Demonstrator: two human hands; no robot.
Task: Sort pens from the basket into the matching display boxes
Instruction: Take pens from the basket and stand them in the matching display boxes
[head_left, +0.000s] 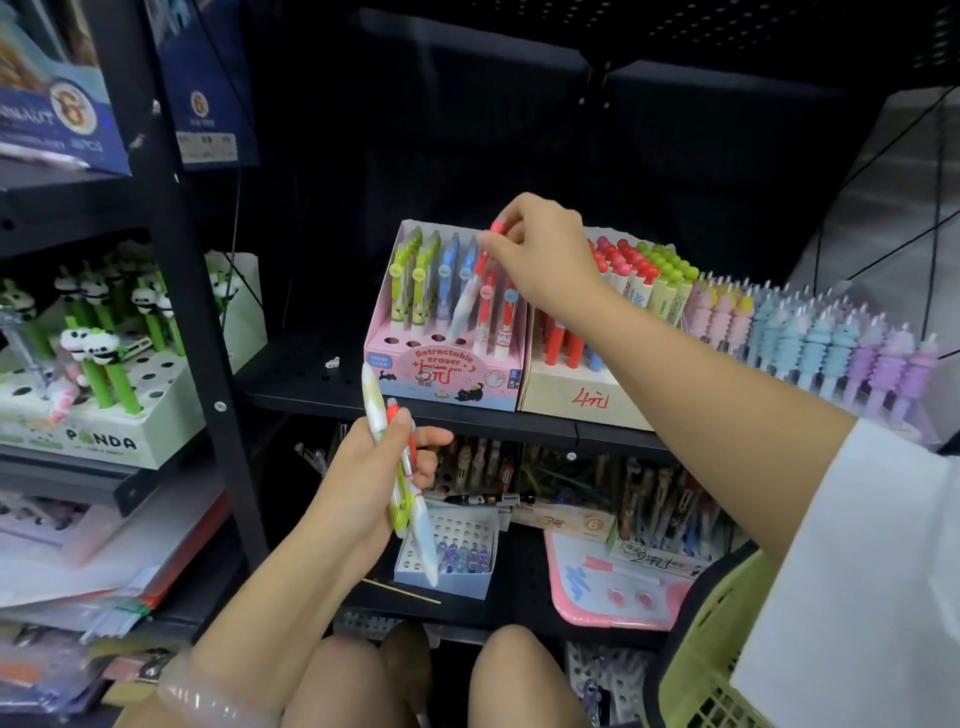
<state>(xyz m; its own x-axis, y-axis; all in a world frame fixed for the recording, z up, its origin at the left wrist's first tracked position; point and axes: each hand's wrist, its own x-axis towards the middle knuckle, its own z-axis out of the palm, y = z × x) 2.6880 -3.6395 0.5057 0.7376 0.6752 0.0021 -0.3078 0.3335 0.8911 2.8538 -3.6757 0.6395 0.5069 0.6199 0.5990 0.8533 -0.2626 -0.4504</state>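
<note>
A pink display box (441, 371) marked "Retractable eraser" stands on the middle shelf, with green, blue and red pens upright in it. My right hand (545, 254) reaches over the box and pinches the pink top of a red pen (470, 296), which tilts above the box's holes. Below the shelf edge, my left hand (376, 478) grips a bundle of several pens (402, 473), green, red and white. The green basket (711, 654) shows at the bottom right, partly hidden by my sleeve.
Right of the pink box are a carton of red and green capped pens (587, 387) and rows of pastel pens (831, 338). A panda pen box (104, 436) stands left of a black shelf post (192, 291). Lower shelf holds a small white box (452, 556) and a pink board (613, 587).
</note>
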